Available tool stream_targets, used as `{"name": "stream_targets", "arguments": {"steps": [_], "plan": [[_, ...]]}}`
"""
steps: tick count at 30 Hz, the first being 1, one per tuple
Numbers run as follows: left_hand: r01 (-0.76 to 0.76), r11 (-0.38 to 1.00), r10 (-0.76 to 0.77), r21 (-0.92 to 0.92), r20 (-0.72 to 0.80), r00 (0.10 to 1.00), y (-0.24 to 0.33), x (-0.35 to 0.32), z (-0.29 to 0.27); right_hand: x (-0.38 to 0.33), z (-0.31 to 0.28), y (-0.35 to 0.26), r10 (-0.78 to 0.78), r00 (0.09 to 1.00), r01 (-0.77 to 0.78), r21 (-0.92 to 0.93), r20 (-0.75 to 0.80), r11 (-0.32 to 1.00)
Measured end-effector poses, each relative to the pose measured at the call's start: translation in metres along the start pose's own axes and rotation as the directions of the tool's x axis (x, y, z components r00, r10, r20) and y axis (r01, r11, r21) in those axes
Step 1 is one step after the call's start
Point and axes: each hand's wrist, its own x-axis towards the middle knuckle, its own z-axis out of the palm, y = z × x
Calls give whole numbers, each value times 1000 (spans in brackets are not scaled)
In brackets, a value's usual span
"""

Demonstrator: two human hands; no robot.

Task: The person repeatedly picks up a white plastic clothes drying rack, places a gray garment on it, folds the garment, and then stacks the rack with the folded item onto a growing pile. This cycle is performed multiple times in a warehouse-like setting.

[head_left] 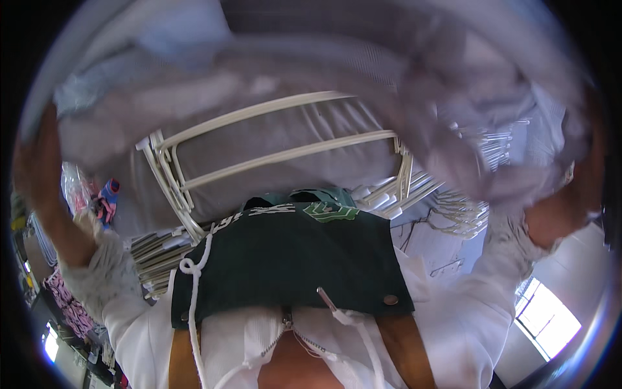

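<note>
A large pale grey cloth (259, 87) stretches across the far part of the view, raised between my two arms and smeared by motion. My left hand (40, 146) is at its left end and my right hand (586, 162) at its right end. Both hands look closed on the cloth, though dark rims and folds hide most of the fingers. Under the cloth, in front of my chest, lies a white metal tube frame (285, 154) with two long bars. It rests on a smooth grey covered surface (259, 188).
Several white metal rods (389, 198) are bunched at the right, with bent wire pieces (460, 217) beside them. More rods (159, 259) lie at the left. Pink and blue cloth items (109, 198) sit at far left. A bright window (549, 318) shows at lower right.
</note>
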Motion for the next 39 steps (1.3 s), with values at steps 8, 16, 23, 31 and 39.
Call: {"name": "stream_targets", "arguments": {"steps": [8, 16, 23, 31, 39], "plan": [[789, 407, 310, -460, 882, 354, 164, -100, -22, -135, 107, 32, 218, 169, -520, -100, 961, 848], [356, 904, 63, -236, 898, 436, 236, -294, 126, -325, 265, 5, 136, 785, -98, -95, 605, 991], [593, 703, -112, -393, 762, 637, 258, -311, 96, -381, 204, -37, 443, 294, -539, -236, 847, 809], [299, 854, -177, -425, 302, 937, 230, -236, 152, -315, 277, 44, 213, 899, -235, 11, 383, 972], [814, 163, -292, -557, 761, 580, 175, -243, 206, -305, 312, 85, 447, 780, -517, 48, 438, 855]]}}
